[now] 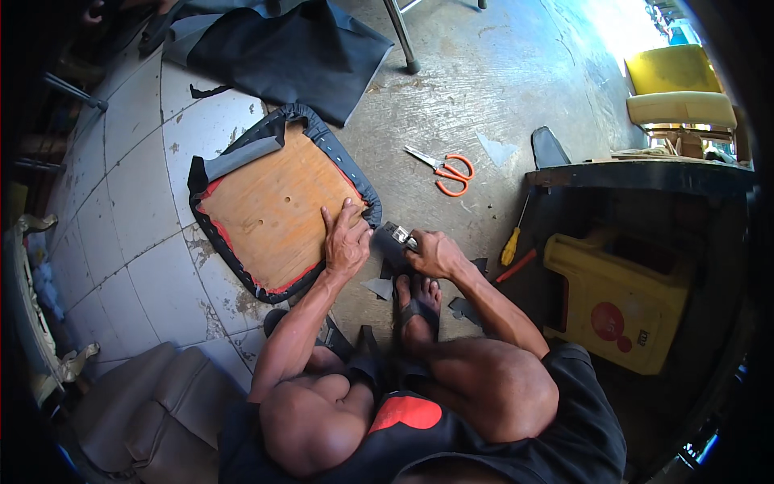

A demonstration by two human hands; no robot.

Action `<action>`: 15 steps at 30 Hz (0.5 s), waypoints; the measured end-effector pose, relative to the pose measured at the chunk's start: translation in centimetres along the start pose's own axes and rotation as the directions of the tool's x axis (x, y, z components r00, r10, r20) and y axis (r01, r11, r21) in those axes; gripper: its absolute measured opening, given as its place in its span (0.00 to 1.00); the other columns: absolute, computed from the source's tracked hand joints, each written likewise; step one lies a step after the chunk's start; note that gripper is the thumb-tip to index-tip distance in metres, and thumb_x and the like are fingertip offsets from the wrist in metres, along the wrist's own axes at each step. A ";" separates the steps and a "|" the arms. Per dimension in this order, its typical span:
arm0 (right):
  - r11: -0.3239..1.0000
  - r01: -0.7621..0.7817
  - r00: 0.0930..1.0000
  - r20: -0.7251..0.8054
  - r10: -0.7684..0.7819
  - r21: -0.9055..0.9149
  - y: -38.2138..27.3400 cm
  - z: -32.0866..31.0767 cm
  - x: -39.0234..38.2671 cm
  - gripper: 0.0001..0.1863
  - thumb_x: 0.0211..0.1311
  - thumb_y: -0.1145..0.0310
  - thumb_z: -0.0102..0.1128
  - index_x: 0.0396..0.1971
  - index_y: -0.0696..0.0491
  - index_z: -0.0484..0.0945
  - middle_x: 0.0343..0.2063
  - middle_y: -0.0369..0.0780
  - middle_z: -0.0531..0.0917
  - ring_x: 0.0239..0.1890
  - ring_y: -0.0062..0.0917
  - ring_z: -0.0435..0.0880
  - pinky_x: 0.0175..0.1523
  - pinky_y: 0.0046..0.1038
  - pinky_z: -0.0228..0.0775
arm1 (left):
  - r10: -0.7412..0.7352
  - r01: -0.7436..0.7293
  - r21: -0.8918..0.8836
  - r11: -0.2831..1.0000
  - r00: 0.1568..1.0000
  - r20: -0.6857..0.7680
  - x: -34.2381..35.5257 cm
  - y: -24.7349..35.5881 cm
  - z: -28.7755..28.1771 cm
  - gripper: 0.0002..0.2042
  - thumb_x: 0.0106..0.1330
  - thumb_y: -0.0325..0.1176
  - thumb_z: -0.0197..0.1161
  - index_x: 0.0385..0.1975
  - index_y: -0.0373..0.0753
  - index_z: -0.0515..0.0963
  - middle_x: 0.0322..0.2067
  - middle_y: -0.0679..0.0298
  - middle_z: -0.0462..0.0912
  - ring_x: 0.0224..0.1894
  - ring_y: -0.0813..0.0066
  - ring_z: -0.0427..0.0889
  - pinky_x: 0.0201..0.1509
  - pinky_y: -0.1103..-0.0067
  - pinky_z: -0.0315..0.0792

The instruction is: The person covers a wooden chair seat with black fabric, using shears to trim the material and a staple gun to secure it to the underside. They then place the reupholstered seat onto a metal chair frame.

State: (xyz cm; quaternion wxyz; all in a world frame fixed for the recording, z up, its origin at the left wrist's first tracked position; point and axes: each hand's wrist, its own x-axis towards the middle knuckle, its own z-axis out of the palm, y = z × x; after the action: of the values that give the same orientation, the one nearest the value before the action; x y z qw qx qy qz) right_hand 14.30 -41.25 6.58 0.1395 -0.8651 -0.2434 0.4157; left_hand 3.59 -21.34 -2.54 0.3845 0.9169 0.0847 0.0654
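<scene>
A chair seat pad (278,202) lies underside up, a wooden board rimmed by black covering with red material along its edges. Part of the covering is folded loosely over its upper left corner. At the lower right corner, my left hand (348,242) grips the seat edge, its fingers on the board and its thumb by the rim. My right hand (435,254) is closed around a silver and black tool that looks like a staple gun (397,233), just right of that corner. Its lower part is dark and blurred.
Orange-handled scissors (451,173) lie beyond my right hand. A yellow-handled screwdriver (511,244) is near a yellow crate (621,302) under a dark table (645,176). Black sheet material (298,60) is spread at the back. Scraps lie by my foot; grey cushions (153,403) are at lower left.
</scene>
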 end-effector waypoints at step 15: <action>0.992 0.017 0.999 0.038 -0.012 -0.127 -2.4 1.2 3.8 0.26 0.57 0.50 0.64 0.46 0.56 0.84 0.35 0.57 0.87 0.42 0.52 0.87 0.50 0.47 0.80 | 0.103 -0.107 0.038 0.994 0.990 0.095 -0.5 -0.2 -1.6 0.12 0.65 0.22 0.60 0.47 0.32 0.79 0.58 0.52 0.76 0.72 0.47 0.66 0.78 0.46 0.51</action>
State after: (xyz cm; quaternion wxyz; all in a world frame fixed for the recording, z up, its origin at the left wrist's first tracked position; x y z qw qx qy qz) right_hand 14.68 -37.16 4.44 0.0827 -0.8626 -0.2780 0.4144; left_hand 2.80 -20.19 -1.62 0.3643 0.9302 0.0196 0.0409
